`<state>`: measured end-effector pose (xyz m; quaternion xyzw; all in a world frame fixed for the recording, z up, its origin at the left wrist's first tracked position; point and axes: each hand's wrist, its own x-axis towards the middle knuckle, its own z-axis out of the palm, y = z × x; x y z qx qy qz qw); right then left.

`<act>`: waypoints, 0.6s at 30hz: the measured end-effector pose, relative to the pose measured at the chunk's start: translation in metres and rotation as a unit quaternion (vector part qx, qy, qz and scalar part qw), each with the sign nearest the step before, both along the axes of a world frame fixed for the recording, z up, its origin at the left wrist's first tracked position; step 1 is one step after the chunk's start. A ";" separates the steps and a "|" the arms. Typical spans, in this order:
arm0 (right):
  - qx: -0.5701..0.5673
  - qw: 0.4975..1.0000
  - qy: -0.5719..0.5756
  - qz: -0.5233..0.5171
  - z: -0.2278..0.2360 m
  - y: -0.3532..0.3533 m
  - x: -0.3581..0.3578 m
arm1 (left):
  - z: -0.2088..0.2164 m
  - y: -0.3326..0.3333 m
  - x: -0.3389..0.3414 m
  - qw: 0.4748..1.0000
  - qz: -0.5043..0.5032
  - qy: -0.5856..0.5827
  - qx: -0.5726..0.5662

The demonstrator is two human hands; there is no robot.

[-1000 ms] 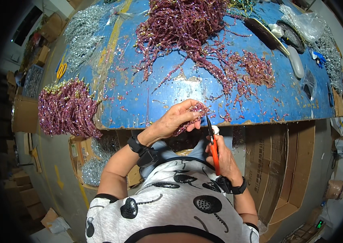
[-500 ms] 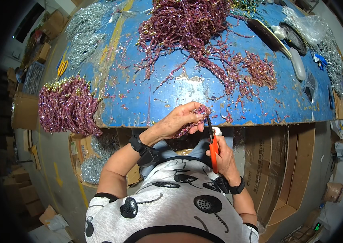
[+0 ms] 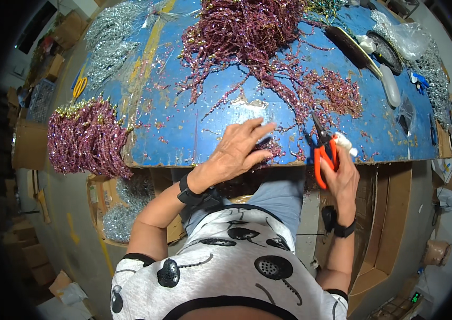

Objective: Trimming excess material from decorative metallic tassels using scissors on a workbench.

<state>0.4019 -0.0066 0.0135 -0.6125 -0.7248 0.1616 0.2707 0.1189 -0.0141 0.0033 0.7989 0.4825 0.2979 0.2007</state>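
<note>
My left hand (image 3: 234,152) is over the table's near edge, fingers apart. Beneath its fingertips lies a short pink glitter sprig (image 3: 273,151), partly hidden by the hand. In my right hand (image 3: 343,176) is a pair of orange-handled pliers (image 3: 326,152), its dark jaws spread and pointing away over the table. Something white (image 3: 346,144) shows around a finger of that hand. Ahead is a large heap of purple-pink glitter strands (image 3: 242,32), with loose sprigs (image 3: 338,93) trailing off its right side.
The blue table (image 3: 178,141) is strewn with glitter flakes. A bundle of pink strands (image 3: 87,138) hangs at its left corner, near yellow-handled scissors (image 3: 80,86) and silver tinsel (image 3: 111,45). A brush (image 3: 354,48) lies at right. Cardboard boxes (image 3: 391,224) stand under the table.
My right hand has moved right and away with the pliers, whose jaws have come apart. My left hand has spread its fingers and let go of the pink sprig at the table edge.
</note>
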 end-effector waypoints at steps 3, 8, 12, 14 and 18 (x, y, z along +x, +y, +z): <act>0.041 0.997 -0.061 0.004 -0.009 0.021 0.007 | 0.002 -0.013 -0.019 0.997 0.052 -0.029 0.052; 0.058 0.987 -0.146 -0.033 -0.017 0.026 0.001 | -0.001 -0.075 -0.082 0.994 0.098 0.039 -0.007; 0.172 0.983 -0.019 0.067 -0.011 0.021 -0.039 | -0.036 -0.093 -0.106 0.984 0.126 0.100 0.079; 0.153 0.957 0.010 0.247 -0.021 0.002 -0.078 | -0.037 -0.091 -0.102 0.982 0.140 0.094 0.082; 0.206 0.916 -0.184 0.292 -0.064 -0.001 -0.095 | -0.033 -0.103 -0.074 0.980 0.146 0.027 0.132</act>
